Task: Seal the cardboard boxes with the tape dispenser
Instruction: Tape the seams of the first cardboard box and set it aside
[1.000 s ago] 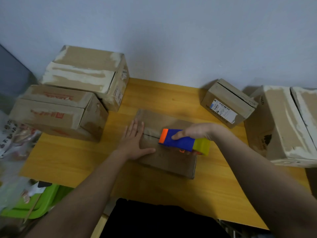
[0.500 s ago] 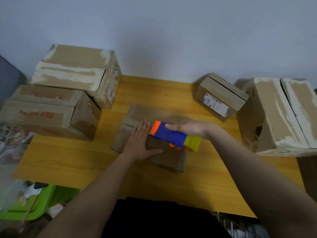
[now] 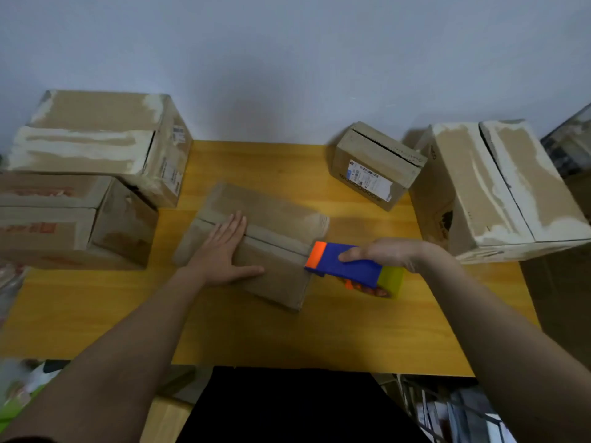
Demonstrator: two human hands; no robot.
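With our left hand (image 3: 224, 254) flat, fingers spread on the box (image 3: 256, 241), we grip the tape dispenser (image 3: 351, 266) at three o'clock, probably best pulled straight off the seam.

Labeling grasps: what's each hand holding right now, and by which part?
Right hand grips the tape dispenser over the top of its blue body. Left hand holds nothing; it rests flat on the middle cardboard box.
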